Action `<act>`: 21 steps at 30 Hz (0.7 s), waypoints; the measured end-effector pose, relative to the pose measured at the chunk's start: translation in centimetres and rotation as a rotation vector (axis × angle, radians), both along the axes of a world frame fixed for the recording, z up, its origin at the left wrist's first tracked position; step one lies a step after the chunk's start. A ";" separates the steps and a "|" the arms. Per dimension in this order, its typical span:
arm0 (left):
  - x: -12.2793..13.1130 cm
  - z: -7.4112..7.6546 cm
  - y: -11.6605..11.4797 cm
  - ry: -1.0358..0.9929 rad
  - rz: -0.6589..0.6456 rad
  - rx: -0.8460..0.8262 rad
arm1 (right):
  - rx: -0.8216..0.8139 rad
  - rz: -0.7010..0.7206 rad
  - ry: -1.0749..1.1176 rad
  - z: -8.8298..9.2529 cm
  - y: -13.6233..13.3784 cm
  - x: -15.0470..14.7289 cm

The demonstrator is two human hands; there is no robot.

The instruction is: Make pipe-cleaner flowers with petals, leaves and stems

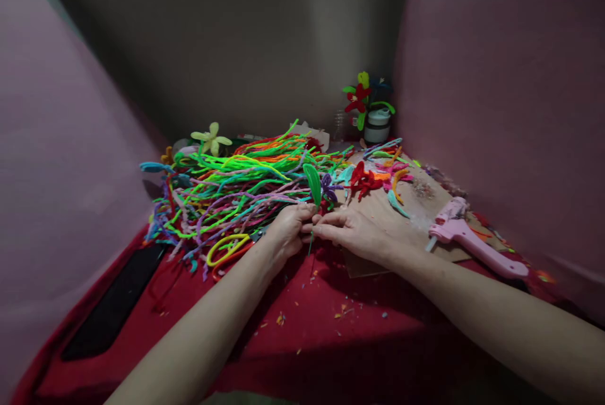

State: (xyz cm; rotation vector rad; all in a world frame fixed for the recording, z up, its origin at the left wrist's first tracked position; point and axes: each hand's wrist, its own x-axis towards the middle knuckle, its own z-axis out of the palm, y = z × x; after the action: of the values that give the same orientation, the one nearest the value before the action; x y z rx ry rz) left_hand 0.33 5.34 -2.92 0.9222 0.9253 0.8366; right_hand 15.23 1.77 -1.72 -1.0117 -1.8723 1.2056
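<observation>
My left hand (290, 225) is closed in a pinch at the base of a green pipe-cleaner leaf (312, 183), which stands upright above the fingers. Beside the leaf, a purple pipe-cleaner flower (329, 188) shows just above my hands; whether it is joined to the leaf I cannot tell. A thin green stem (311, 244) pokes out below the fingers. My right hand (352, 232) meets the left at this stem, its fingertips pressed together there. The exact grip point is hidden between the fingers.
Left and behind lies a big heap of coloured pipe cleaners (246, 178), with yellow-handled scissors (227, 250) at its front. A pink glue gun (477, 244) rests on cardboard (416, 222) at right. A black flat object (116, 304) lies left. Scraps dot the red cloth (326, 323).
</observation>
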 end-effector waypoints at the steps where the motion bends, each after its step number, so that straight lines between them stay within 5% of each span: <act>1: 0.1 0.0 -0.1 0.027 0.009 0.021 | 0.020 0.008 -0.014 -0.1 0.1 0.1; 7: -0.8 2.5 -1.5 0.272 0.125 0.205 | -0.042 0.011 -0.049 -0.4 0.6 0.5; 11: -5.4 5.3 -3.5 0.501 0.270 0.413 | -0.136 0.020 0.011 -0.4 0.5 0.7; 12: -7.0 5.6 -4.0 0.769 0.257 0.551 | -0.151 0.026 0.027 -0.4 0.5 0.7; 16: -11.8 4.5 -5.4 1.580 -0.090 0.714 | -0.167 0.006 -0.013 0.5 0.1 0.7; 21: -12.8 2.3 -5.4 1.751 -0.188 0.843 | -0.155 -0.022 -0.013 1.1 -0.3 0.8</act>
State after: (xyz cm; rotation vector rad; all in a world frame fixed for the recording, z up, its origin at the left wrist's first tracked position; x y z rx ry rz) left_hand -12.43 -0.10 -0.58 2.5688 1.9080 -0.0164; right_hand 15.99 1.51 -0.57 -1.1224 -1.7940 1.3510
